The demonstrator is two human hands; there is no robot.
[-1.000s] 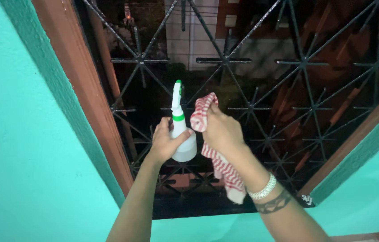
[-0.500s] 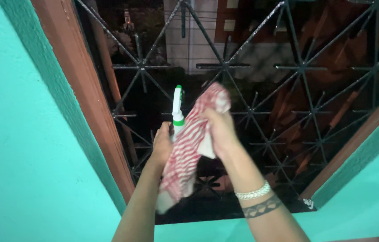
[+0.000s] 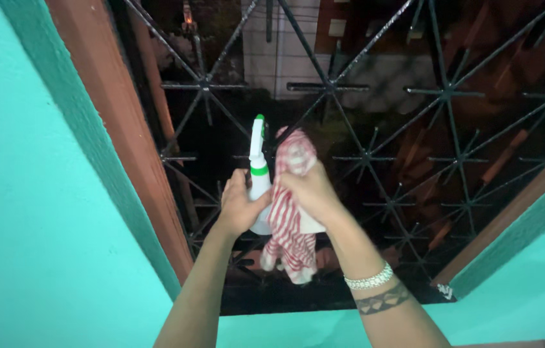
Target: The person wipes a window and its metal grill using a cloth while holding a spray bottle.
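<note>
A turquoise wall point(image 3: 34, 212) frames a window with a reddish wooden frame point(image 3: 117, 122) and a black iron grille point(image 3: 362, 154), darkness beyond. In front of the grille, a red-and-white striped cloth point(image 3: 288, 225) is gripped by the right hand point(image 3: 311, 193), its tail hanging loose. Just beside it, a white spray bottle point(image 3: 259, 180) with green trim is clasped upright by the left hand point(image 3: 237, 206). The cloth is best bunched firmly before the bars are wiped.

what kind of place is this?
Likely a home window at night: teal plastered wall, reddish-brown window frame and black metal grille. Left hand holds a spray bottle; right hand a red-striped cloth.
</note>
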